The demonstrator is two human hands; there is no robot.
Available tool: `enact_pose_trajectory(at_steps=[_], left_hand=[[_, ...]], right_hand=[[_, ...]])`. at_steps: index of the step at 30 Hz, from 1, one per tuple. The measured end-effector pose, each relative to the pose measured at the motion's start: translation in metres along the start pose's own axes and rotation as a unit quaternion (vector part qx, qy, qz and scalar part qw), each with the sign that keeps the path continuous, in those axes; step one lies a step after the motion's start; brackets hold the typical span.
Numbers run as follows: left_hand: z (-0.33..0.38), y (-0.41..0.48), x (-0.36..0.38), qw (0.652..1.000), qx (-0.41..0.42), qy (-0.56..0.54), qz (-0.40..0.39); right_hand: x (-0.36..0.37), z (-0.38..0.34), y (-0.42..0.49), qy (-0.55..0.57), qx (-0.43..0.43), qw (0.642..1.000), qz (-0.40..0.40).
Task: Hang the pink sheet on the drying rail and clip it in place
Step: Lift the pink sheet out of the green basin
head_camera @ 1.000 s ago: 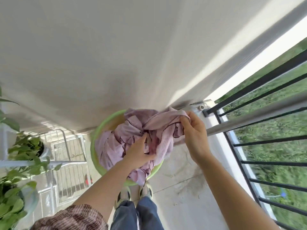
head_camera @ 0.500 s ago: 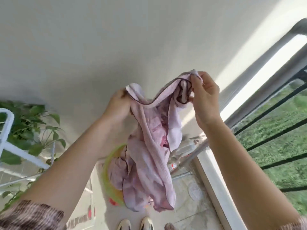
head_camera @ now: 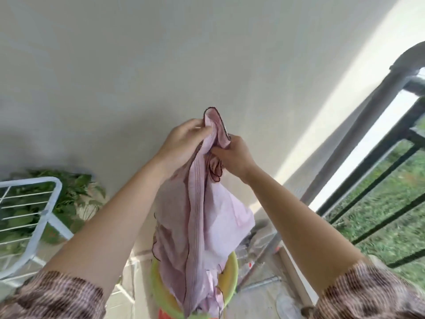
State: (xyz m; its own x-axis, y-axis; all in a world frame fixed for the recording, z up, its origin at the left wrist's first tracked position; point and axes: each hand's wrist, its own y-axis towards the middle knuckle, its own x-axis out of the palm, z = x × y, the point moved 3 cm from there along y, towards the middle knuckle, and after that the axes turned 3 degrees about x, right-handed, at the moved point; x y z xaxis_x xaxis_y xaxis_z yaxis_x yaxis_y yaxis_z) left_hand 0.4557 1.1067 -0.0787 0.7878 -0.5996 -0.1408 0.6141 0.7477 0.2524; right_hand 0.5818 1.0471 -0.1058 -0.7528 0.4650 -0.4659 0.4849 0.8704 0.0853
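Observation:
The pink sheet (head_camera: 202,229), edged with a dark wavy hem, hangs bunched from both my hands in front of the pale wall. My left hand (head_camera: 184,141) grips its top edge from the left. My right hand (head_camera: 232,155) pinches the same bunched edge from the right, close beside the left. The sheet's lower end trails into the green basin (head_camera: 230,286) below. A thick grey rail (head_camera: 358,134) runs diagonally at the right, apart from the sheet. No clips are visible.
A white wire drying rack (head_camera: 32,217) stands at the left with leafy green plants (head_camera: 73,194) behind it. Black balcony bars (head_camera: 377,203) and grass lie to the right. Metal tubes (head_camera: 259,282) and clutter lie on the floor near the basin.
Both hands lifted the sheet out of the basin and raised it high. They then came together at its top edge, and the view tilted up towards the wall.

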Motion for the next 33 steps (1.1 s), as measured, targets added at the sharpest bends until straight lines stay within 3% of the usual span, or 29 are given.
enact_pose_trajectory(at_steps=[2, 5, 7, 10, 14, 16, 18, 20, 24, 27, 31, 33], left_hand=[[-0.033, -0.029, -0.003, 0.997, -0.036, 0.073, 0.001], [-0.102, -0.086, 0.006, 0.953, -0.234, 0.189, -0.018], [-0.149, -0.112, 0.022, 0.919, -0.329, 0.206, -0.064], [-0.188, -0.118, 0.031, 0.906, -0.360, 0.218, -0.034], [-0.179, -0.082, 0.007, 0.915, -0.296, 0.272, -0.027], [-0.143, -0.058, -0.019, 0.950, -0.265, 0.165, 0.018], [-0.090, -0.028, -0.051, 0.967, -0.231, -0.017, 0.106], [-0.022, 0.002, -0.070, 0.969, -0.125, -0.160, 0.138], [0.066, 0.013, -0.032, 0.998, 0.064, 0.000, 0.007], [0.065, 0.008, 0.011, 0.989, 0.091, 0.085, -0.080], [0.033, 0.026, 0.003, 0.985, 0.025, 0.119, 0.122], [0.026, 0.028, -0.004, 0.978, -0.002, 0.145, 0.151]], right_hand=[[-0.006, 0.002, 0.008, -0.008, 0.016, 1.000, 0.008], [-0.021, -0.001, 0.010, 0.036, 0.037, 0.997, 0.052], [-0.027, -0.013, 0.010, 0.108, 0.048, 0.991, 0.057], [-0.038, -0.036, 0.010, 0.178, 0.018, 0.983, 0.041], [-0.079, -0.052, 0.014, 0.186, -0.048, 0.977, 0.090], [-0.101, -0.049, 0.019, 0.138, -0.074, 0.980, 0.124], [-0.114, -0.042, 0.022, 0.063, -0.079, 0.984, 0.145], [-0.115, -0.037, 0.024, 0.011, -0.076, 0.987, 0.141], [-0.094, -0.066, 0.017, 0.111, -0.107, 0.987, 0.053], [-0.073, -0.090, 0.006, 0.187, -0.136, 0.972, -0.051], [-0.063, -0.071, -0.003, 0.232, -0.098, 0.955, -0.159], [-0.056, -0.042, -0.016, 0.226, -0.086, 0.968, -0.066]])
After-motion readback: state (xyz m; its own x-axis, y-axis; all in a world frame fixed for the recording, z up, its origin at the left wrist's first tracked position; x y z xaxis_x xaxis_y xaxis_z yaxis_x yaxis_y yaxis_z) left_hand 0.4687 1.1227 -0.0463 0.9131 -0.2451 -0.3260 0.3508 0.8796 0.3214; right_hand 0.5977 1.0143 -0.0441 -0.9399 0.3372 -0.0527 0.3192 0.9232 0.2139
